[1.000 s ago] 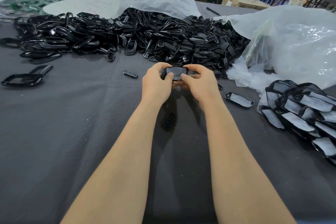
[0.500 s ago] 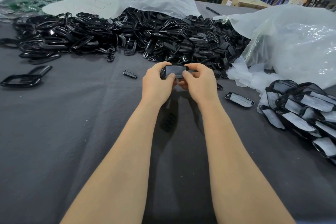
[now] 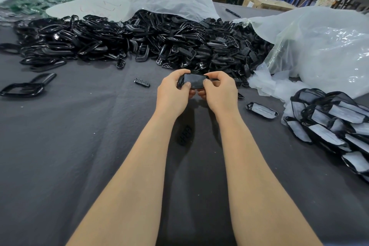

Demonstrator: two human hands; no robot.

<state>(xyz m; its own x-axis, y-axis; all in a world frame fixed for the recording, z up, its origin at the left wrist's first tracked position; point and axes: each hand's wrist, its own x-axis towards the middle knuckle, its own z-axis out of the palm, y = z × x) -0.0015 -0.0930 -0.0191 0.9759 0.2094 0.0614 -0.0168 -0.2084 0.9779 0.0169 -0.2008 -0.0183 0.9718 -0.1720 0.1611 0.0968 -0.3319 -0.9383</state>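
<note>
Both ends of the black shell are pinched — left hand on one, right hand on the other — long axis crosswise.

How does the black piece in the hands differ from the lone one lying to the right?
The held piece shows a bare glossy face; the lone piece wears white film. The left hand and right hand grip the held piece; the lone piece lies untouched. Both are black oblongs.

Forearms stretched forward, left hand and right hand close together, fingers curled
</note>
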